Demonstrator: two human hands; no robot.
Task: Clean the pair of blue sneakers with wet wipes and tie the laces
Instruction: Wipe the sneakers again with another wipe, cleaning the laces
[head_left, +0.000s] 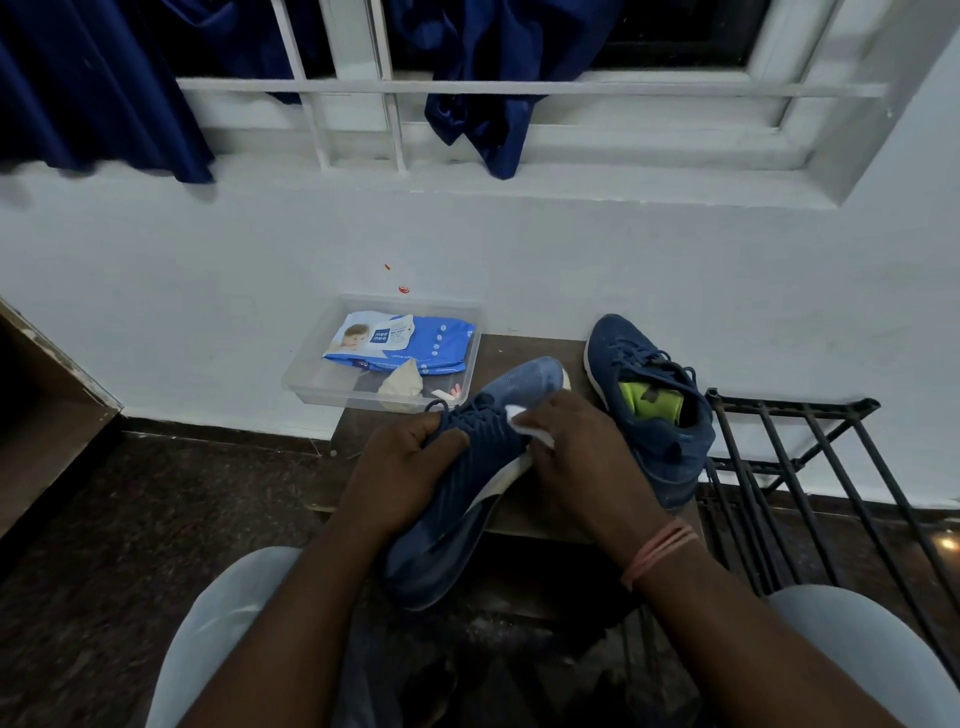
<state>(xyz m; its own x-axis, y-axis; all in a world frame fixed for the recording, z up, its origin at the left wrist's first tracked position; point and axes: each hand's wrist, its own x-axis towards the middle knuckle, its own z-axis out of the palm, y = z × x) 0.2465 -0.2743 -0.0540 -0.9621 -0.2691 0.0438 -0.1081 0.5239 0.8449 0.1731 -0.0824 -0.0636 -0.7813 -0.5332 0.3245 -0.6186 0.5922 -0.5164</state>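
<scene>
Item: blue knit-mesh sneaker with white sole (467, 499), held above near edge of low brown wooden stool (524, 514), toe pointing away.
Left hand (400, 467): fingers curled round laced throat, steadying.
Right hand (576, 457): pinches white wet wipe (524, 423) against upper.
Second blue sneaker, green insole (654, 410): on stool, right side.
Clear plastic tray (311, 384) with blue wipes pack (410, 343): stool's far left.
Handling, judged: light, soft upper yields; sole stiff, best hold there.

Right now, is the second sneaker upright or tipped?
Upright: the sneaker on the bench rests on its sole, opening up, green insole visible.
</scene>
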